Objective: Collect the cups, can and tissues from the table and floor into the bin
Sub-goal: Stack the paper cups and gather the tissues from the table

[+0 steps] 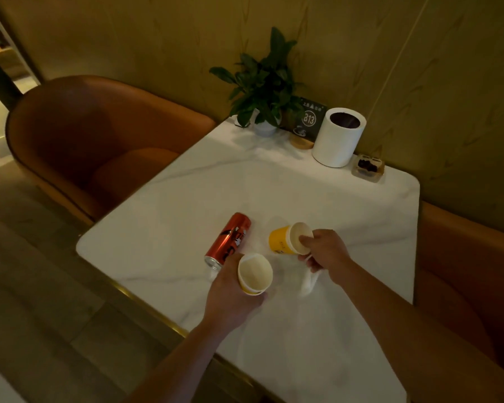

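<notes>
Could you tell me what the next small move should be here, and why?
Probably close the right hand on the tipped yellow cup and lift it. Its fingers already reach into that cup's mouth while also pinching a tissue, and the left hand already holds the other yellow cup. The red can lies untouched, and the white bin stands open at the table's far edge.
</notes>
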Demonstrator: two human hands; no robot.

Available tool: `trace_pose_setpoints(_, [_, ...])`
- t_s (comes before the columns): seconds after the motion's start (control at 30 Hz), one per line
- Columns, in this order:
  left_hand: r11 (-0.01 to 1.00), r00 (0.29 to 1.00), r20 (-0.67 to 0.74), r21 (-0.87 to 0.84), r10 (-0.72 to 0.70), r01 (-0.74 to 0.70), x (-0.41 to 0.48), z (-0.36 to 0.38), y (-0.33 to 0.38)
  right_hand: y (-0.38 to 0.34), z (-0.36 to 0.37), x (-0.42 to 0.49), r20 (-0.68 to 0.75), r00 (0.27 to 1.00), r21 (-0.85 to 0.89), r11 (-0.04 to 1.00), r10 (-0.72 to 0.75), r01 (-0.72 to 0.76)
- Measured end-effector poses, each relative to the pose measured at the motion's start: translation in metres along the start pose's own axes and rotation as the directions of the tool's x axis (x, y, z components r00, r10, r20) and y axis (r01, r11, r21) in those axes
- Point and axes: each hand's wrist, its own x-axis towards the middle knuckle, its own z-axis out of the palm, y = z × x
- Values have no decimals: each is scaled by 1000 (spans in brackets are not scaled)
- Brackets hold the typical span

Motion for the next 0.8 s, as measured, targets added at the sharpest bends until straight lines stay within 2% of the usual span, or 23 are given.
trace_pose_setpoints(0.13, [1000,1000,5,24,13,-13,1,1,2,5,1,-4,-26,999,128,991,36,-33])
trace_pose_setpoints(0.23, [999,1000,-16,38,-11,12,2,-1,2,-5,0,-20,76,997,170,985,-25,12])
trace_pose_setpoints(0.33, [999,1000,-5,22,-29,29,2,0,3,-18,-1,-35,237,963,31,992,-130,126])
trace_pose_setpoints(0.43, [1000,1000,7,-3,-21,21,0,0,4,-22,4,-45,311,937,-181,958,-160,223])
trace_pose_setpoints(0.6, [999,999,34,29,35,-36,-1,-2,4,-16,23,-54,262,944,-490,815,-200,308])
trace_pose_setpoints(0.7, [989,988,75,57,131,-136,-6,-4,10,-9,34,-63,224,951,-557,772,-215,306])
trace_pose_setpoints(0.8, [968,969,97,84,227,-235,-13,-8,14,-2,46,-68,261,941,-570,752,-217,331])
